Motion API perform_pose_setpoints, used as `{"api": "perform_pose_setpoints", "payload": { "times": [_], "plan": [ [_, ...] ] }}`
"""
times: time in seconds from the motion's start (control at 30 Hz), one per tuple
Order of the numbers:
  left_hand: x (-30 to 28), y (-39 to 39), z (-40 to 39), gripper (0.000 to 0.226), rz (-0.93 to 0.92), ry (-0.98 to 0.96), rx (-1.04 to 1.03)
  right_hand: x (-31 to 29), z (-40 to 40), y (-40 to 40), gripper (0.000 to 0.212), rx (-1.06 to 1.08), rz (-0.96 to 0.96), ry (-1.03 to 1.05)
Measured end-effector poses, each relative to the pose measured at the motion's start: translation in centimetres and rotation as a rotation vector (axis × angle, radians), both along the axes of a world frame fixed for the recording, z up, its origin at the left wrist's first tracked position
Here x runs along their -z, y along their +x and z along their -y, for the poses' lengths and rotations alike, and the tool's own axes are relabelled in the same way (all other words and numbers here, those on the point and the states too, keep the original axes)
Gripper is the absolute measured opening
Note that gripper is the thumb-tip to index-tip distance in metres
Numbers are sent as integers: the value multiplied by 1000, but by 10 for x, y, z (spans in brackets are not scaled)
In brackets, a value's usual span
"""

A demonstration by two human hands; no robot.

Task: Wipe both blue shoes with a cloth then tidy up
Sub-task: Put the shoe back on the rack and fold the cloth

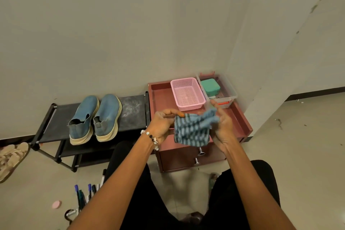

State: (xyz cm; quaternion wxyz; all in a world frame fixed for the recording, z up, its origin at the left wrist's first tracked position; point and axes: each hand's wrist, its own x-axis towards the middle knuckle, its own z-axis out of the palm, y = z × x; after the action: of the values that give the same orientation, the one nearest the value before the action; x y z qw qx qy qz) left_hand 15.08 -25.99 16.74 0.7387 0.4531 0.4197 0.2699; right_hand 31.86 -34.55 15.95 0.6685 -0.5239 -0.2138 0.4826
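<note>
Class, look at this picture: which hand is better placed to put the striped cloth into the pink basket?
Probably the right hand: it grips the striped cloth nearer the pink basket.

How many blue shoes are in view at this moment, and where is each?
2. Both stand side by side, touching, on the top shelf of the black rack: the left shoe nearer the rack's left end, the right shoe beside it toward the middle. None appear hidden.
</note>
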Motion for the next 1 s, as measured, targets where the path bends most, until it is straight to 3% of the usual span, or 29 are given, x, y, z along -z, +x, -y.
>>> {"api": "perform_pose_setpoints", "payload": {
  "times": [0.1,0.27,0.33,0.47,0.63,0.87,1.0],
  "plan": [
    [4,4,-4,33,-72,-37,17,6,-6,1,37,-3,127,-76],
    [9,4,-8,19,49,-284,-62,10,-5,1,28,11,106,-137],
    [14,6,-7,31,7,-235,-29,15,-4,3,26,-3,-7,-115],
    [25,11,-10,44,13,-189,-85,35,-1,10,35,5,-438,-33],
    [37,19,-24,44,43,-142,-95,63,-16,-1,74,-220,-242,-233],
    [43,53,-106,41,-29,-73,-202,58,-121,25,58,-130,-250,-261],
    [52,83,-174,27,5,-185,-289,67,-210,55,41,55,-284,-304]
  ]
}}
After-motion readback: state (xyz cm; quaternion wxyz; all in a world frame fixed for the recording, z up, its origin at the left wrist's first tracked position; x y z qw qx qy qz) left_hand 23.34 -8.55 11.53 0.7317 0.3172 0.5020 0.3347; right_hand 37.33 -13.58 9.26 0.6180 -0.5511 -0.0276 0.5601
